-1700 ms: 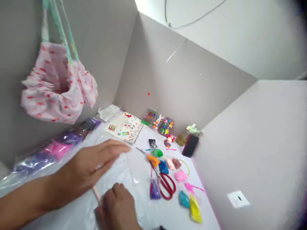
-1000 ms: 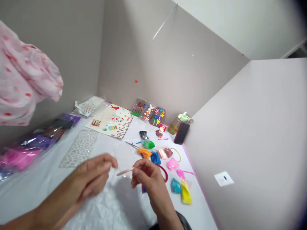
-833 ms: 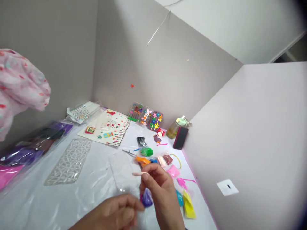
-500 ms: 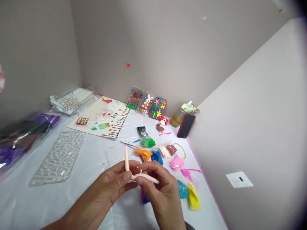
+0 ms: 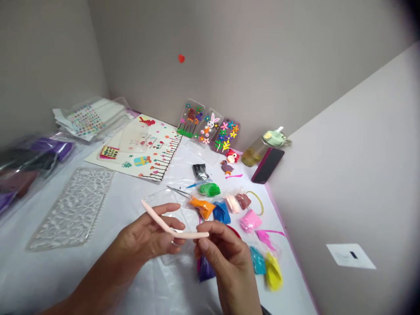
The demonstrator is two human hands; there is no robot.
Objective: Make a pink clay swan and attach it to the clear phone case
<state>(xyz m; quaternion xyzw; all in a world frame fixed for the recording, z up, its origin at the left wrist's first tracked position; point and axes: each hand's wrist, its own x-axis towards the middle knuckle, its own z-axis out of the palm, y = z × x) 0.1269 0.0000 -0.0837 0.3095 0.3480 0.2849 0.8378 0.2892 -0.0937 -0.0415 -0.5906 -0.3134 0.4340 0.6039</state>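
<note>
A long, pale pink roll of modelling clay (image 5: 157,219) is bent into a wide angle between my hands. My left hand (image 5: 144,240) supports it near the bend, the thumb beneath and the fingers curled behind. With thumb and forefinger, my right hand (image 5: 226,258) pinches the roll's right end. Just beyond my hands lies a clear phone case (image 5: 164,197), partly hidden by them. Close by are bags of clay in orange (image 5: 202,207), blue (image 5: 222,212) and green (image 5: 210,189), and a purple bag (image 5: 206,269) shows between my wrists.
Pink (image 5: 250,220), teal (image 5: 257,261) and yellow (image 5: 273,272) clay bags lie at right. Decorated phone cases (image 5: 207,127) lean on the wall. A bottle (image 5: 257,151) and phone (image 5: 268,165) stand near the right edge; a textured clear sheet (image 5: 70,210) and sketchbook (image 5: 157,148) lie left.
My left hand has shifted left with its fingers more spread. The clay roll's bend has widened, and my right hand now pinches its end. The view has tilted slightly.
</note>
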